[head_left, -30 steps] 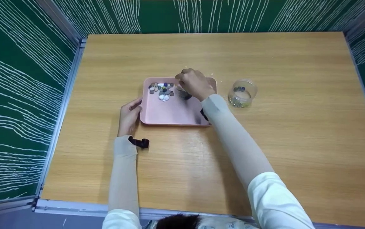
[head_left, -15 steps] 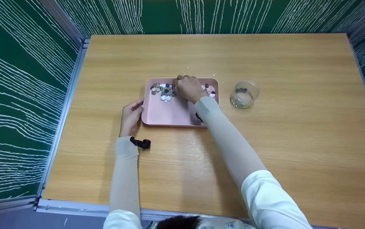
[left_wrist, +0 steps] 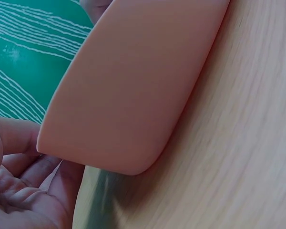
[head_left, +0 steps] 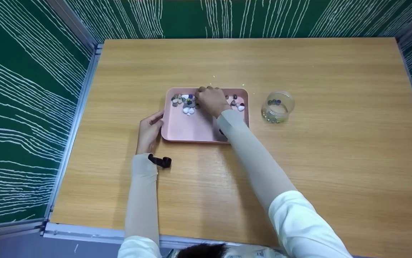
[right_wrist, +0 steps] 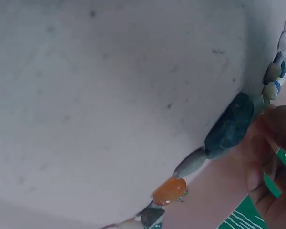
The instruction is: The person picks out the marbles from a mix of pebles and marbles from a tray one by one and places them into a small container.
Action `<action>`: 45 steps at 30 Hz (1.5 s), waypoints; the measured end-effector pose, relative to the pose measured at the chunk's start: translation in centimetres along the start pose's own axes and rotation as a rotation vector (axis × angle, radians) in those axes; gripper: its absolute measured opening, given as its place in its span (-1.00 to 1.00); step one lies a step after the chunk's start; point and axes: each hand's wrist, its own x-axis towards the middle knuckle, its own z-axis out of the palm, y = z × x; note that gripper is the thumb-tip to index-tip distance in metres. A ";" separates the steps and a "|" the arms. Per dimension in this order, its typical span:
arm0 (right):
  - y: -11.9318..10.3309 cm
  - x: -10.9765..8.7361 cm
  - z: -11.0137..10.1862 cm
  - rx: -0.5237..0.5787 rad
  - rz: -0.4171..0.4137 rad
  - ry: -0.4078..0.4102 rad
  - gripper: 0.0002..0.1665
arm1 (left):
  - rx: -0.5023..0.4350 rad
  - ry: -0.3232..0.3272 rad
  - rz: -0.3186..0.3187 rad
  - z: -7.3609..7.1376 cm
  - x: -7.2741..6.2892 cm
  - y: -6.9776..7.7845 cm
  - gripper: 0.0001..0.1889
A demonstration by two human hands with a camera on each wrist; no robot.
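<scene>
A shallow pink tray [head_left: 206, 129] lies on the table with several small pebbles [head_left: 188, 102] near its back wall. My left hand [head_left: 149, 130] holds the tray's left side; in the left wrist view, its fingers [left_wrist: 62, 191] lie about the tray's corner. My right hand [head_left: 211, 100] reaches down inside the tray at the back, beside the pebbles. The right wrist view shows its curled fingers [right_wrist: 271, 157] close to a large dark stone [right_wrist: 231, 121] and an orange stone [right_wrist: 169, 191]. Whether a small stone sits between those fingertips is hidden.
A clear round tub [head_left: 277, 107] with several beads stands to the tray's right on the wooden table [head_left: 317, 154]. More pebbles [head_left: 238, 104] lie in the tray's right part. Tiny white crumbs [head_left: 243, 85] are behind the tray. Green panels [head_left: 180, 18] enclose the table.
My right hand has come down and a little nearer to me into the tray, uncovering pebbles at its right. The left hand stays at the tray's left side.
</scene>
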 end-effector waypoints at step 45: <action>0.3 0.1 -0.6 0.314 0.113 -0.105 -0.73 | 0.020 0.006 -0.019 -0.1 0.3 0.0 -0.56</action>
